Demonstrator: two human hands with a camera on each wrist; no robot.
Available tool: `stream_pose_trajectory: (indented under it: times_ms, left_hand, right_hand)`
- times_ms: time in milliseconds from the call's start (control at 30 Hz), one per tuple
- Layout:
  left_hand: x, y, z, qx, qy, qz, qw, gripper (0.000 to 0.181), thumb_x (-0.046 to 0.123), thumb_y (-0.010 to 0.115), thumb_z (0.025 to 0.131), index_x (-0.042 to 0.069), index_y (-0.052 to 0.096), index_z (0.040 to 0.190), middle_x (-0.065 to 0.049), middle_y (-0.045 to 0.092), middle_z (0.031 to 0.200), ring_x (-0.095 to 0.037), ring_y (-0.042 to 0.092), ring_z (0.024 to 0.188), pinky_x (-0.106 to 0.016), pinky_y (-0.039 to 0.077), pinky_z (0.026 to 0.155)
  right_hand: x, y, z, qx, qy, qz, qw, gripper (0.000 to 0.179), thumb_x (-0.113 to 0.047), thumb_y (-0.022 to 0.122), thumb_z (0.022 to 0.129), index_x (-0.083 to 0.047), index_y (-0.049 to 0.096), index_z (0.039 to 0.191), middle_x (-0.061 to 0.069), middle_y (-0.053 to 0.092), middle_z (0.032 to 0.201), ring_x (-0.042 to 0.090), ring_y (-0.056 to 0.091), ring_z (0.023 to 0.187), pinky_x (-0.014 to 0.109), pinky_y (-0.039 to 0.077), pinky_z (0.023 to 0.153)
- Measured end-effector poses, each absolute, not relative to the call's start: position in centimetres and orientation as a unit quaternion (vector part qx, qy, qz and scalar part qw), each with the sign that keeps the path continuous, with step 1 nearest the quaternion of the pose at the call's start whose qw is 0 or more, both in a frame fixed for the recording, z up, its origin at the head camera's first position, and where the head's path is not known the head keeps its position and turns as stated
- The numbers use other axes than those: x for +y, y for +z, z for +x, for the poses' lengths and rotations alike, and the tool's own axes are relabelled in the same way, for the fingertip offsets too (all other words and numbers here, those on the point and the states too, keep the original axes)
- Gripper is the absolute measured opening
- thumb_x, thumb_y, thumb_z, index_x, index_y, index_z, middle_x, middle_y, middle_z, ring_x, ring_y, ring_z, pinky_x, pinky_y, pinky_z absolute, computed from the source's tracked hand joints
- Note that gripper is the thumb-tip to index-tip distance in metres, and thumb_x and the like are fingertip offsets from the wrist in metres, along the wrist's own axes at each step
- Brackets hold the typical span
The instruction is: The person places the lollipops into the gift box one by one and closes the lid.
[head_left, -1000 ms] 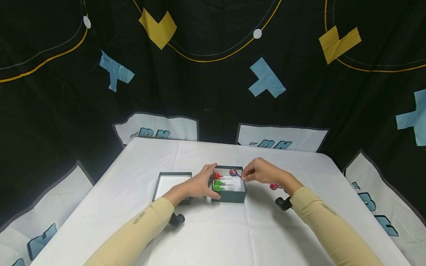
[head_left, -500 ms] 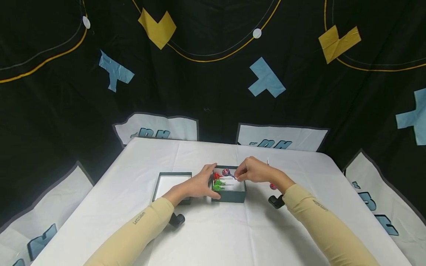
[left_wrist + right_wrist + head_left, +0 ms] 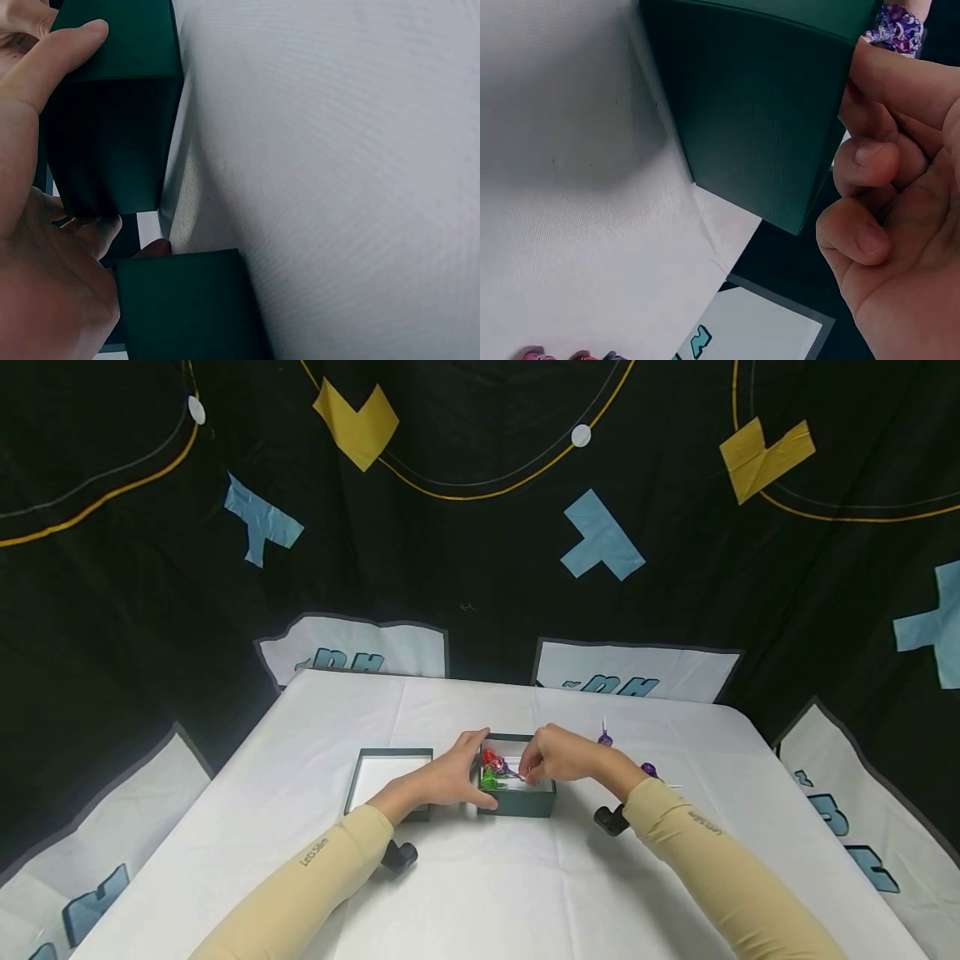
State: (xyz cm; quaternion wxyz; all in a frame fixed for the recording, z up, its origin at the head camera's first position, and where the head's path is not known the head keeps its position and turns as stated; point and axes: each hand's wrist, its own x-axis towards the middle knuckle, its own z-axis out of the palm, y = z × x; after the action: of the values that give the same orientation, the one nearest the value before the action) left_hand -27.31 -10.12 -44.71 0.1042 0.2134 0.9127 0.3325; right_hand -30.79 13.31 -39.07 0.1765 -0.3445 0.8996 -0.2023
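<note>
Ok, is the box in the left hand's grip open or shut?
Open: in the head view, no lid covers the box, green candy shows inside, and the right hand is at its opening.

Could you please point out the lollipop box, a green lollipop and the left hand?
Lollipop box [image 3: 517, 804]: head view, front wall.
Green lollipop [image 3: 490, 779]: head view, wrapped candy end.
Left hand [image 3: 447, 776]: head view, back of the hand.

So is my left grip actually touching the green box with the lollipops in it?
Touching. The left wrist view shows your left grip with its thumb lying against the green box, no gap visible.
</note>
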Motion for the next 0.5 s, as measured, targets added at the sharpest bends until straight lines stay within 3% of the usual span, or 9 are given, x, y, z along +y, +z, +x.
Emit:
stream_pose_trajectory:
  times_ms: [500]
  left_hand:
    - [-10.14,-44.69,-27.24,0.91,0.337,0.217,0.103,0.125,0.047,0.087,0.071,0.014,0.009,0.163,-0.009,0.02,0.164,-0.025,0.038,0.143,-0.047,0.035,0.118]
  right_hand:
    - [12.61,-39.27,-30.75,0.893,-0.158,-0.381,0.18,0.009,-0.009,0.08,0.086,-0.017,0.081,0.082,-0.01,0.073,0.076,0.007,0.06,0.07,0.025,0.057,0.073]
